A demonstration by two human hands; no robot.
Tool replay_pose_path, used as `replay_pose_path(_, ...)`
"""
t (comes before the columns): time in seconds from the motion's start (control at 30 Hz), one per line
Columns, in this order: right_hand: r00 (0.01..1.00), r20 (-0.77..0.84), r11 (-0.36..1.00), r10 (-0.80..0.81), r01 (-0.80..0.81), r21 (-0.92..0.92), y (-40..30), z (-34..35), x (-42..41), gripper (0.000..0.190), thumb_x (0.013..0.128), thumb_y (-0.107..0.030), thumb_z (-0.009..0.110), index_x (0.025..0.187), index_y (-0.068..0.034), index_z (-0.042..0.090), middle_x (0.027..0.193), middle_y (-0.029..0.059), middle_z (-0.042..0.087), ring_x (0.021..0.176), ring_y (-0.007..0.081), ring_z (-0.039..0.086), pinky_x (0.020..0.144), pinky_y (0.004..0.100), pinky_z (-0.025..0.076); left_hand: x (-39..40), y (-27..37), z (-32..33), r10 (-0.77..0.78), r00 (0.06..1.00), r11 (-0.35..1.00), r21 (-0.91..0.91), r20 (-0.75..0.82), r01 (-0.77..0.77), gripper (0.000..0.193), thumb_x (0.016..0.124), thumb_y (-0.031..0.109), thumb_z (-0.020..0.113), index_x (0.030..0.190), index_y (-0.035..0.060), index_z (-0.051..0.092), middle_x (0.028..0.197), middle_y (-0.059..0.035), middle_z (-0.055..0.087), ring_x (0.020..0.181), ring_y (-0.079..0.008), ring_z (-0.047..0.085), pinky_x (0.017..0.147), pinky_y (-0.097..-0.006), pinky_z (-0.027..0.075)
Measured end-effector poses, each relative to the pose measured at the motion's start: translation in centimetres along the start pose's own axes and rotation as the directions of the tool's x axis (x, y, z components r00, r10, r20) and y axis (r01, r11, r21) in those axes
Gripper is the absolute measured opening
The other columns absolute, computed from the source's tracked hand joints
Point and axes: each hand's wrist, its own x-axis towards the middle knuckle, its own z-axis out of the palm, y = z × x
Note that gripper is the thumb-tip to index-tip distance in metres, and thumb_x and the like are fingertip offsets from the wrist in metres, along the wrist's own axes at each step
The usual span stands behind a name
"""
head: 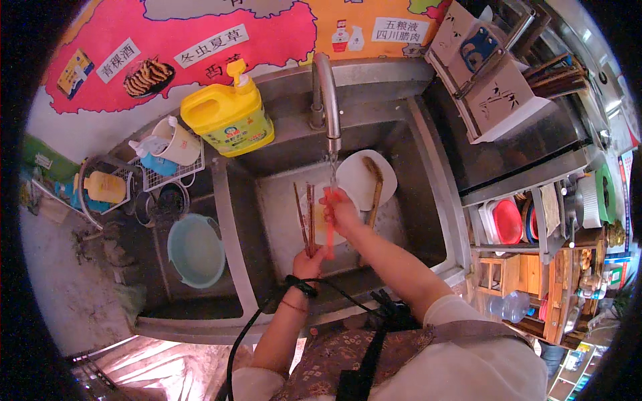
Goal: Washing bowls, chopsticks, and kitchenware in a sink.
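Over the stainless steel sink (pixel 436 220), my left hand (pixel 308 263) grips the lower ends of several brown chopsticks (pixel 302 215), which point away from me. My right hand (pixel 343 213) is closed around a long red-orange utensil (pixel 329 240), whose exact kind I cannot tell; its lower end lies beside my left fingers. Water runs from the curved metal faucet (pixel 331 100) onto the right hand and the utensil. Below, a white dish (pixel 351 173) lies in the basin with a brown-handled brush (pixel 375 185) across it. Another pale dish is partly hidden under my hands.
A yellow detergent jug (pixel 228 120) stands behind the sink's left rim. In the left basin sits a light-blue plastic tub (pixel 195 250), near a wire rack (pixel 165 178) with a cup and bottles. A bamboo-printed holder (pixel 496 100) stands at the right; shelves with bowls are beyond.
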Motion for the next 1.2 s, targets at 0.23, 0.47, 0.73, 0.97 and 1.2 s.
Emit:
replay_pose_path(0.23,0.942,0.121,0.796,-0.313,0.329,-0.507,-8.0,-1.1,7.3,0.019,0.081,-0.018,0.045,0.096,-0.008,0.051,0.08,0.0019,0.056,0.057,0.0088,0.05,0.046,0.0225,0.037,-1.6,4.2,-4.1,-0.013,0.992,0.964,-0.267,-0.127,-0.021,0.026,0.075,0.026,0.054,0.09,0.0042,0.054,0.069,-0.0036,0.059,0.041,-0.0039,0.039,0.037,-0.0187,0.031)
replay_pose_path(0.47,0.811,0.29,0.534,-0.508,0.561,-0.632,-16.5,4.8,9.7,0.019,0.082,-0.017,0.042,0.094,-0.006,0.051,0.081,0.0029,0.056,0.061,0.0102,0.053,0.049,0.0243,0.04,-1.1,8.5,-6.9,0.371,0.905,0.925,0.0,-0.208,-0.38,0.02,0.078,0.019,0.05,0.091,0.004,0.054,0.074,-0.0043,0.059,0.047,-0.0055,0.045,0.044,-0.0193,0.037)
replay_pose_path(0.73,0.94,0.34,0.995,0.018,-0.049,0.085,-8.7,12.3,1.1,0.025,0.078,-0.006,0.044,0.103,-0.005,0.041,0.083,0.0066,0.052,0.065,0.013,0.05,0.052,0.0215,0.04,4.0,27.5,-12.3,0.91,0.39,0.387,0.619,-0.138,-0.683,0.027,0.073,0.007,0.045,0.099,0.0063,0.052,0.079,-0.0097,0.057,0.074,-0.0206,0.054,0.066,-0.0295,0.042)
replay_pose_path(0.97,0.882,0.441,0.951,-0.168,0.027,0.308,-13.9,19.9,1.2,0.028,0.078,-0.003,0.039,0.107,-0.006,0.037,0.088,0.0073,0.05,0.077,0.0144,0.05,0.061,0.0244,0.039,4.7,32.5,-12.2,0.893,0.446,0.163,0.883,0.057,-0.44,0.039,0.065,0.006,0.046,0.102,0.0136,0.051,0.079,-0.0165,0.055,0.075,-0.0312,0.053,0.065,-0.0376,0.043)
replay_pose_path(1.2,0.852,0.484,0.937,-0.201,0.023,0.348,-15.2,21.2,1.3,0.026,0.078,-0.001,0.037,0.104,-0.002,0.039,0.088,0.0085,0.05,0.078,0.0154,0.05,0.06,0.0254,0.038,4.9,31.7,-12.7,0.915,0.398,0.108,0.908,0.069,-0.406,0.04,0.065,0.008,0.048,0.104,0.0146,0.05,0.081,-0.0139,0.056,0.075,-0.0308,0.054,0.065,-0.0387,0.044)
